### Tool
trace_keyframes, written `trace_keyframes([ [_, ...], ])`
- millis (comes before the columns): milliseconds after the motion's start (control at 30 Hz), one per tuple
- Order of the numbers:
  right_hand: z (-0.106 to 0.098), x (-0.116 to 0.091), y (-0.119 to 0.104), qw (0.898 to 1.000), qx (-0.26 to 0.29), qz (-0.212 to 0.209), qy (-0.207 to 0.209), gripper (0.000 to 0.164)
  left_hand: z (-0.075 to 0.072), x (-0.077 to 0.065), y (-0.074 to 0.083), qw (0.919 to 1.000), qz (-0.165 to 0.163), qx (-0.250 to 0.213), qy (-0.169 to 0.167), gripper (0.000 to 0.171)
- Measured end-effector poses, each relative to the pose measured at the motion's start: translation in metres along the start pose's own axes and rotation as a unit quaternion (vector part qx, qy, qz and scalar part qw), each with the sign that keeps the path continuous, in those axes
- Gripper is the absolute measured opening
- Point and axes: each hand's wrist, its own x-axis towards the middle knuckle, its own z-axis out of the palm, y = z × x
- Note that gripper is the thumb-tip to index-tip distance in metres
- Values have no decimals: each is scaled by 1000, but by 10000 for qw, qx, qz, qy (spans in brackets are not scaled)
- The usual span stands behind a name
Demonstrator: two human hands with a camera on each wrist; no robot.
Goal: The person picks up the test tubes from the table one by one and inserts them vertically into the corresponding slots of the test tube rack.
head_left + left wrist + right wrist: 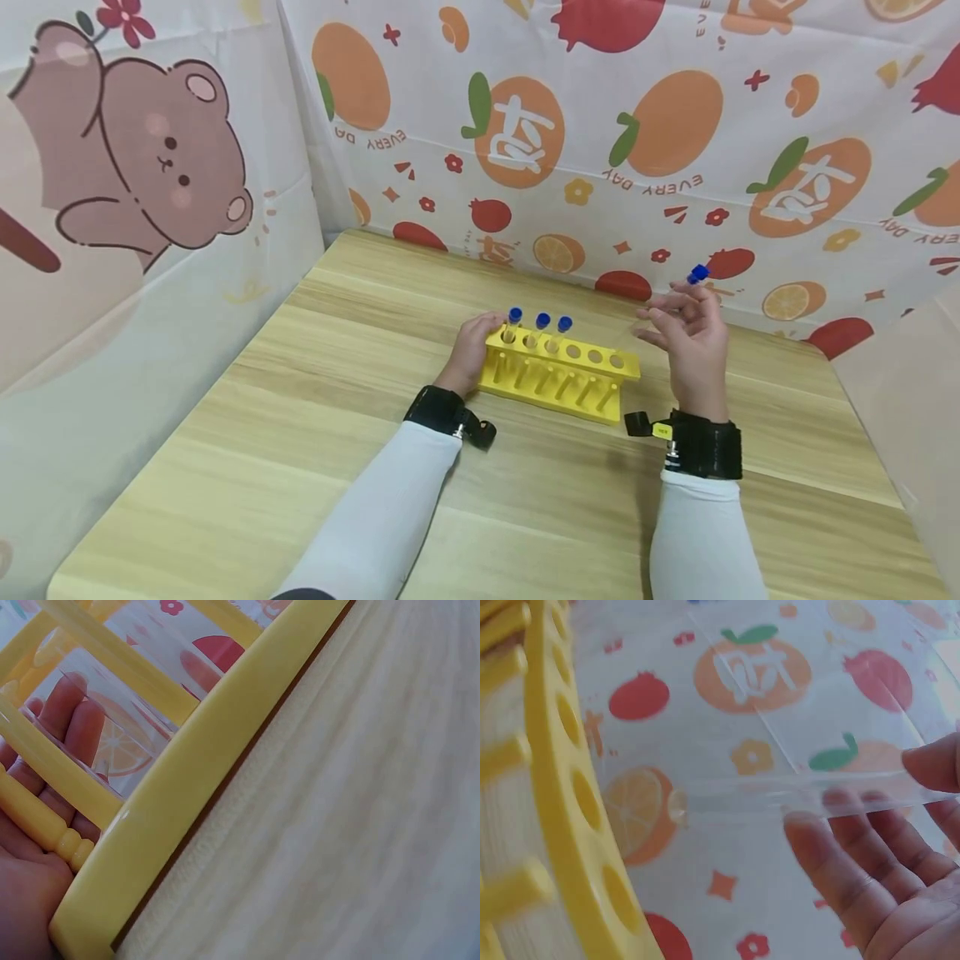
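A yellow test tube rack (557, 400) stands on the wooden table, its top bar pierced by a row of round holes. Three clear test tubes with blue caps (543, 320) sit upright in the holes at its left end; the holes to the right hold none. My left hand (467, 354) grips the rack's left end; in the left wrist view its fingers (84, 731) show behind the posts. To the right of the rack, my right hand (693, 342) is raised and pinches another clear test tube (735, 796) between thumb and fingers. Its blue cap (698, 273) rises above the hand.
The wooden table (337, 333) reaches to a fruit-printed cloth (592, 125) hanging behind it. On the left hangs a cloth with a bear print (172, 158). Each wrist wears a black strap with a small camera, the right one (705, 446) near the rack's right end.
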Motion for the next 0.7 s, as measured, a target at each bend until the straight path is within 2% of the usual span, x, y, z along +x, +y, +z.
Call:
trace_keyframes([
  [133,12,-3,1,9998,-119,-49,-177,40,0,-1,2,10000,-31,0,3,38],
  [300,21,-4,4,9976,-629,-49,-295,37,1,-2,3,10000,-1,-45,18,37],
  [567,27,-5,6,9896,-1305,39,-611,35,1,-1,3,10000,12,-49,50,36],
  [700,30,-5,7,9867,-1427,27,-772,35,1,-1,2,10000,18,-50,61,37],
])
